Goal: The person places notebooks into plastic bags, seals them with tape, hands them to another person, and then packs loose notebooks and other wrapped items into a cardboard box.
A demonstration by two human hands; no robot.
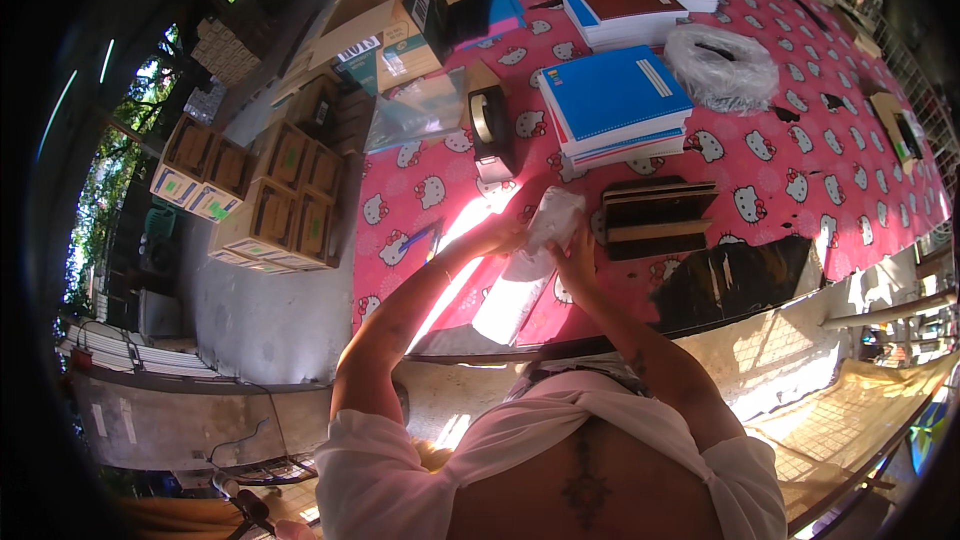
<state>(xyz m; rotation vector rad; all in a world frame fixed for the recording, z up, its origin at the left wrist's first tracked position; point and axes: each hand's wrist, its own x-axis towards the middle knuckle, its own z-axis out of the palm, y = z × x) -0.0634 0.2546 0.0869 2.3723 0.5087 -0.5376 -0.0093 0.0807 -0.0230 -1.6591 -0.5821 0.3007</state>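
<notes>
Both my hands are at a white, crumpled, plastic-looking packet (pixel 556 216) over the near part of the table. My left hand (pixel 508 238) grips its left side with bent fingers. On its right edge, my right hand (pixel 576 265) closes from below, its fingers partly hidden. Below the packet, toward the table's front edge, lies a long white strip (pixel 505 305), brightly sunlit; whether it joins the packet I cannot tell. A black tape dispenser (pixel 491 135) with a roll of tape stands just beyond my left hand. Right of my hands sits a dark wooden holder with slots (pixel 657 218).
Stacked blue-covered notebooks (pixel 615 95), brown-covered notebooks (pixel 625 10) and a bundle of clear plastic (pixel 720 70) stand farther back on the pink patterned tablecloth (pixel 760 160). An open carton (pixel 395 35) and clear sheets (pixel 415 112) are at left, near stacked boxes (pixel 275 205). Other people sit across.
</notes>
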